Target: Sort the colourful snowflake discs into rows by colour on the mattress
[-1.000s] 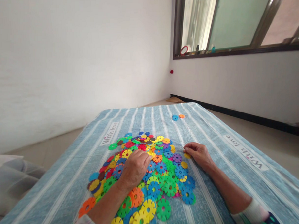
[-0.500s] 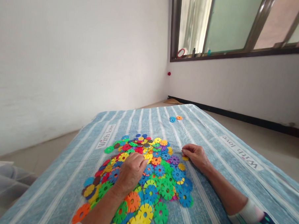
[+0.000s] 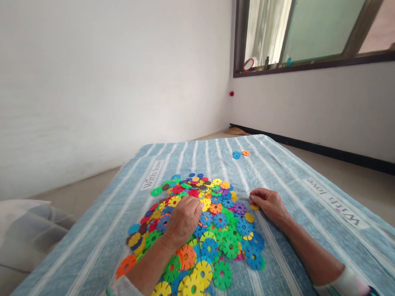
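Observation:
A heap of colourful slotted plastic snowflake discs (image 3: 221, 221) is spread over the cloth in front of me. My left hand (image 3: 185, 218) rests over the heap's middle with its fingers curled closed; its fingertips are beside a yellow disc (image 3: 206, 204), and whatever they grip is hidden. To the right of the heap, my right hand (image 3: 269, 205) is closed in a pinch at a small yellow snowflake disc (image 3: 254, 207), which is partly covered by the fingers.
A blue disc (image 3: 237, 155) and an orange disc (image 3: 245, 153) lie apart near the far edge of the striped blue tablecloth (image 3: 123, 206). Whitish sheer fabric (image 3: 24, 227) is at the lower left. A white wall (image 3: 115, 74) and a window (image 3: 320, 31) stand behind.
The view has turned slightly left, so the whole scene sits further right in the picture. Both hands keep nearly the same places relative to the heap.

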Motion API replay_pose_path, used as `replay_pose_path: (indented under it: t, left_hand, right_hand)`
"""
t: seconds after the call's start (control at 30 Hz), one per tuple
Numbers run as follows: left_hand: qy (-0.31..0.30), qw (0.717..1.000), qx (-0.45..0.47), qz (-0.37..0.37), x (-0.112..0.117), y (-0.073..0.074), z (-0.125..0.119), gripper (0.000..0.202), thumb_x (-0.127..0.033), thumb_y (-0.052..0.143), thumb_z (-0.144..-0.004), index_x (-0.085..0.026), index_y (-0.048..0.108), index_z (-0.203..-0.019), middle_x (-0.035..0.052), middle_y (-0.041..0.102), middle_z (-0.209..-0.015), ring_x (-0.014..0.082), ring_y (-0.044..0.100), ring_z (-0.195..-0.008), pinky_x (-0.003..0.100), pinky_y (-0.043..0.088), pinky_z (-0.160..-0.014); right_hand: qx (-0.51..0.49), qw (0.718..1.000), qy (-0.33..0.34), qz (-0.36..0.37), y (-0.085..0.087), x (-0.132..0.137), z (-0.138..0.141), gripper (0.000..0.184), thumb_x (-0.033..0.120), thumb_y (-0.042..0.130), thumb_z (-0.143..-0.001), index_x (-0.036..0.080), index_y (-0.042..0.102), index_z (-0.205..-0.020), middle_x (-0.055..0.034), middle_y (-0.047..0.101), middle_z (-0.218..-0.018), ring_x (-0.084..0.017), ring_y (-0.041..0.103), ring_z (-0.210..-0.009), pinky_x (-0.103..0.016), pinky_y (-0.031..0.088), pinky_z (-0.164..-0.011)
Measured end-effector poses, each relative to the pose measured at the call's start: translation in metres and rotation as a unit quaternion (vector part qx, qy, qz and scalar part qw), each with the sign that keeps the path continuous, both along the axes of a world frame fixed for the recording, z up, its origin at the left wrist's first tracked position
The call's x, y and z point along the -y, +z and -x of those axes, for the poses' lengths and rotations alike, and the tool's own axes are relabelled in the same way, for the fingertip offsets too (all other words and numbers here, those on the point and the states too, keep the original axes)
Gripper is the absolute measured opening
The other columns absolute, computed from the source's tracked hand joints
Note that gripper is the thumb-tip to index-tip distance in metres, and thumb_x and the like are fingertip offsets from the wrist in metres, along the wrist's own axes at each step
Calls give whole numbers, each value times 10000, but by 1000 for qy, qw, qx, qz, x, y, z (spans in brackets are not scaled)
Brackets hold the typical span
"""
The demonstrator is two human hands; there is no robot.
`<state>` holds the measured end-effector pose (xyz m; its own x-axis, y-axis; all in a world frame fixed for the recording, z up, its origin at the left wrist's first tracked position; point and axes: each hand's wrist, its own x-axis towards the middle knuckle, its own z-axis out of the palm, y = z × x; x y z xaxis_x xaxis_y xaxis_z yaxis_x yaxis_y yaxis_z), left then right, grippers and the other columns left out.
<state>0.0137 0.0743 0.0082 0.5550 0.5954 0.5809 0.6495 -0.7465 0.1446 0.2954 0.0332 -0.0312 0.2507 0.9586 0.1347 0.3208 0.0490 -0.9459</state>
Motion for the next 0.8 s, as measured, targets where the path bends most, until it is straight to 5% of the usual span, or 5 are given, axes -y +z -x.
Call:
replay_pose_path:
  t: [0.23, 0.53, 0.8]
  left_hand:
    - [17, 999, 13, 42, -4, 3, 4, 224, -202, 421, -856, -188, 523, -658, 23, 564, -666, 163, 547, -688, 284, 441, -660]
    - [79, 996, 30, -8, -3, 5, 6, 70, -155, 517, -779, -184, 553, -726, 45, 611, -758, 196, 566, -784, 323, 466, -728]
    - [22, 998, -58, 15, 13, 18, 1, 75, -175, 587, -752, -171, 644, -705, 89, 612, -1056, 252, 517, -1057, 405, 440, -925]
  right_hand:
    - [12, 1000, 7, -3, -1, -1, -2, 208, 346, 579, -699, 181, 668, -788, -12, 662, -644, -181, 612, -636, -275, 462, -615]
    - [12, 1000, 11, 3, -2, 0, -2, 209, 346, 594, -693, 179, 670, -791, -13, 660, -646, -185, 614, -644, -279, 463, -625]
    - [32, 999, 5, 6, 2, 3, -1, 227, 346, 589, -702, 167, 666, -819, -14, 660, -663, -182, 608, -659, -277, 458, -639]
